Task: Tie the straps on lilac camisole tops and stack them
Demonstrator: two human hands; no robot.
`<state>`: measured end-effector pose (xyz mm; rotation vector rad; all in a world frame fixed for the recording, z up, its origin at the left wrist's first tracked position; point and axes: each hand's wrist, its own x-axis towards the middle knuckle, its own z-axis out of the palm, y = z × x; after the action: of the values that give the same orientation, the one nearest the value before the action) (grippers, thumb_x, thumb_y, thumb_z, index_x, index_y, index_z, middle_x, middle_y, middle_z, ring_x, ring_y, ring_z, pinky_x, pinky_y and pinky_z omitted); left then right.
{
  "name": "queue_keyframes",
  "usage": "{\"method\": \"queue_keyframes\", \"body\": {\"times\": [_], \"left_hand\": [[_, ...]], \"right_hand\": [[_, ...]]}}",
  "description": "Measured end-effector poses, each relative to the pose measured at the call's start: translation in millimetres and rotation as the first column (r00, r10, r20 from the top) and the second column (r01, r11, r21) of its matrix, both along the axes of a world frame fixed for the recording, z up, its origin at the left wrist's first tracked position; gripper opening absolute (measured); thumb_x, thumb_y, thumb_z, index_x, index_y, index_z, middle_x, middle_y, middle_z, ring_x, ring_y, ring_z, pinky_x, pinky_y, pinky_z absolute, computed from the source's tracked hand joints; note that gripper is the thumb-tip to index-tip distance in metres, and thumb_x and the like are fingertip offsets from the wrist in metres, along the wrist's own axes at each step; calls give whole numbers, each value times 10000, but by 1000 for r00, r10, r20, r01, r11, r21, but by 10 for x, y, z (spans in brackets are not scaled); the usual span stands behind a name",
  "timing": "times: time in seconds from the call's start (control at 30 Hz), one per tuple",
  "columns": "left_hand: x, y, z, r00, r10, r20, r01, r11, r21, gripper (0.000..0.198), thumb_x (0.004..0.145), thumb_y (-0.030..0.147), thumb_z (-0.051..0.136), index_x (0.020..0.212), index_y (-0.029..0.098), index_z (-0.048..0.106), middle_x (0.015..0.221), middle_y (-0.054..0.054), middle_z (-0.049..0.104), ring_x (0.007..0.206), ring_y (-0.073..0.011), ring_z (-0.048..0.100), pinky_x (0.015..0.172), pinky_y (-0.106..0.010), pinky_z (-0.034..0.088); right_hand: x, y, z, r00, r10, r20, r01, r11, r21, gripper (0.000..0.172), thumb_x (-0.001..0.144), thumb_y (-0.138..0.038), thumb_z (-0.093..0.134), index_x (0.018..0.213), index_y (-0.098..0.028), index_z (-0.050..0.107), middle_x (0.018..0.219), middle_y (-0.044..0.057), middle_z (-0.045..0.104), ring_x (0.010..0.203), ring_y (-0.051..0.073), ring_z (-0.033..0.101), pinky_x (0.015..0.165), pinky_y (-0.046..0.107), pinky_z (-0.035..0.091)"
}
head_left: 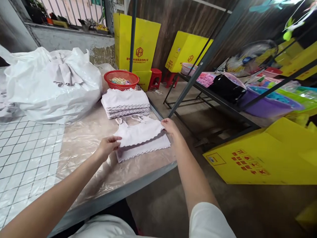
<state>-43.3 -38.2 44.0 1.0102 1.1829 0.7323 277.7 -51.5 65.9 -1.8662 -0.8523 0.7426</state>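
A pale lilac camisole top [138,131] with thin straps and a scalloped hem is stretched between my two hands. My left hand [109,147] pinches its left lower corner. At its right edge, my right hand [169,126] grips the fabric between thumb and fingers. Beneath it, a second scalloped layer [146,149] of the same colour lies flat on the table; whether it is a separate garment I cannot tell. Just behind, a neat stack of folded pale garments [125,100] sits near the table's right edge.
A red basket [121,86] of rubber bands stands behind the stack. On the left bulges a white plastic bag [49,89] with fabric. Plastic film covers the table [84,145]. A metal post [195,79] rises at the right, by a rack with a purple basin [269,105] and yellow boxes [267,155].
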Motion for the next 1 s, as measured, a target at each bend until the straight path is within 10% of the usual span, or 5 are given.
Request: {"method": "queue_keyframes", "body": {"times": [0.57,0.77,0.87,1.0], "left_hand": [[-187,-371,-194,933,-143,-331,203,967,152,351,590,398,756,839,168,665,662,8,600,569,-162,601,614,-327,525],[-133,-475,-144,652,81,-754,587,575,570,160,834,173,566,944,202,677,1118,-119,651,1020,-259,599,923,-430,481],[-88,-490,-142,503,36,-863,725,526,444,128,864,185,556,904,175,677,1048,-128,662,1009,-273,584,908,-443,467],[-344,-238,-226,545,105,-832,684,519,513,128,878,255,583,899,182,687,1025,-95,674,981,-245,585,870,-391,471]], "right_hand": [[142,-710,-388,864,130,486,-71,988,-139,59,793,-140,616,797,-192,643,845,47,632,785,175,578,774,302,448],[-357,-687,-366,458,73,886,-135,991,-12,142,877,-232,595,982,-175,672,1067,148,603,1004,281,545,805,366,415],[-915,-554,-464,336,194,922,-435,900,-31,109,919,-233,560,958,-206,657,960,98,627,908,250,558,713,337,379],[-1749,-336,-523,291,315,903,-737,676,2,133,946,-194,521,862,-225,620,861,50,639,849,224,575,702,338,356]]}}
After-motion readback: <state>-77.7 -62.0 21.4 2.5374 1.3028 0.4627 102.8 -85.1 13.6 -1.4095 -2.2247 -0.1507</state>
